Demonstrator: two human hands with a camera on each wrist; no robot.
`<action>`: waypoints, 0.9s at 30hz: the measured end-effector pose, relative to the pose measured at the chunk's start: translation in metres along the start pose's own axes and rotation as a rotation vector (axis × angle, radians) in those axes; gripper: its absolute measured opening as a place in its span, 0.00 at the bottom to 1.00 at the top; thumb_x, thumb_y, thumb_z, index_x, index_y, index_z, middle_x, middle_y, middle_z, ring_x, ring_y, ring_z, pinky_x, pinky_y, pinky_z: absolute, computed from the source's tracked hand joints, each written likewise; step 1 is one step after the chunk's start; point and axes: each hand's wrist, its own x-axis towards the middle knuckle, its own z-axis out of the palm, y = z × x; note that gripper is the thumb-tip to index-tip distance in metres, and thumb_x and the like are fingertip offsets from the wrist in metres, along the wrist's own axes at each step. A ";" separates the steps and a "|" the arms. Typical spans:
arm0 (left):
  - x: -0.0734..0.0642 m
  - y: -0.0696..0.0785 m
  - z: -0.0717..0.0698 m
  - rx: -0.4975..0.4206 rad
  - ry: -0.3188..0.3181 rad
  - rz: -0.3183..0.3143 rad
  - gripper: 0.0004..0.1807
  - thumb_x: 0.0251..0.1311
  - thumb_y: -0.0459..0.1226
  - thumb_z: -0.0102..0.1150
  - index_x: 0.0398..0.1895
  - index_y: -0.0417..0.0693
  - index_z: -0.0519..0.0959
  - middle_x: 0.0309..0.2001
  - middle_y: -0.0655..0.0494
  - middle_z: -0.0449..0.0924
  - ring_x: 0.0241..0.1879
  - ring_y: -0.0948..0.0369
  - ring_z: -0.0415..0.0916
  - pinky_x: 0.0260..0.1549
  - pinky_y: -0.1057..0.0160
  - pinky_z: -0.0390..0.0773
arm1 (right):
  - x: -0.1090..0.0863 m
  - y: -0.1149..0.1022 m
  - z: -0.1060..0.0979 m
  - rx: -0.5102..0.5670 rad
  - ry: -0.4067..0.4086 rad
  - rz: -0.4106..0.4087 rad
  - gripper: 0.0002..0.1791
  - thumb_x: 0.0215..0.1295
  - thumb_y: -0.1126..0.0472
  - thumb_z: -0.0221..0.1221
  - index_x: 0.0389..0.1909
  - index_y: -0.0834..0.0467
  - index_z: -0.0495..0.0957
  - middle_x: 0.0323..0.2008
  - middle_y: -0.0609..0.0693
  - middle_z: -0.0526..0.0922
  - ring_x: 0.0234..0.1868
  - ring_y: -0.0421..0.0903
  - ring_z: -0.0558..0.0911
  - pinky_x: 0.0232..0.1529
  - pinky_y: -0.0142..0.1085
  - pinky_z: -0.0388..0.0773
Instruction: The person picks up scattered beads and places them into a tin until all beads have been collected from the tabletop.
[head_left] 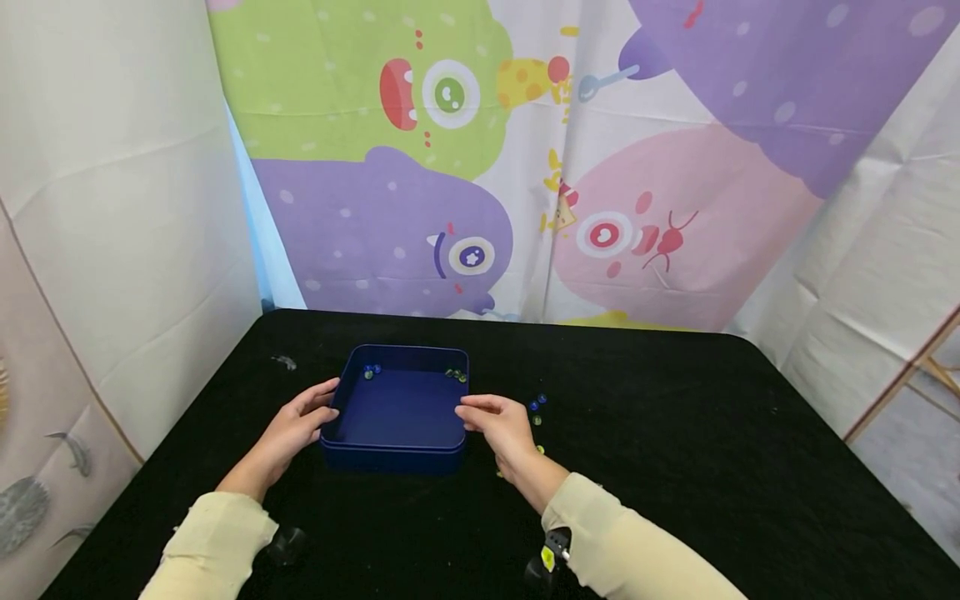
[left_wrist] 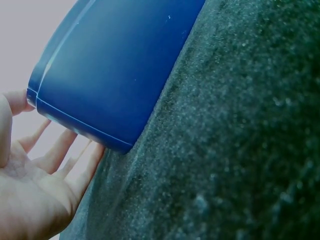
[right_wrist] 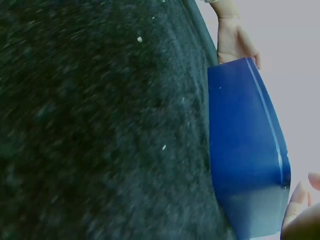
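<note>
An open dark blue box [head_left: 397,461] stands on the black table. Inside it, a small group of blue and green marbles [head_left: 368,374] lies at the back left, and several greenish marbles [head_left: 457,376] lie at the back right. My left hand [head_left: 288,429] holds the box's left side, thumb at the rim and fingers against the outer wall [left_wrist: 105,90]. At the right wall, my right hand [head_left: 506,437] has its thumb and index fingertips close together by the rim; whether anything is between them is hidden. In the right wrist view its fingers [right_wrist: 295,205] show beside the box corner.
Right of the box lie loose marbles: blue ones [head_left: 534,406], a green one [head_left: 537,420] and a yellow-green one [head_left: 540,449] partly behind my right wrist. A small clear scrap [head_left: 285,362] lies at the back left. A patterned curtain [head_left: 390,225] hangs behind the black table [head_left: 645,417].
</note>
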 end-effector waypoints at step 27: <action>0.003 -0.004 0.000 -0.012 -0.001 -0.002 0.32 0.68 0.40 0.43 0.73 0.49 0.49 0.70 0.37 0.47 0.66 0.40 0.51 0.59 0.41 0.58 | -0.008 0.012 -0.065 0.018 0.100 0.060 0.17 0.56 0.65 0.63 0.46 0.68 0.78 0.41 0.54 0.81 0.44 0.54 0.79 0.47 0.42 0.77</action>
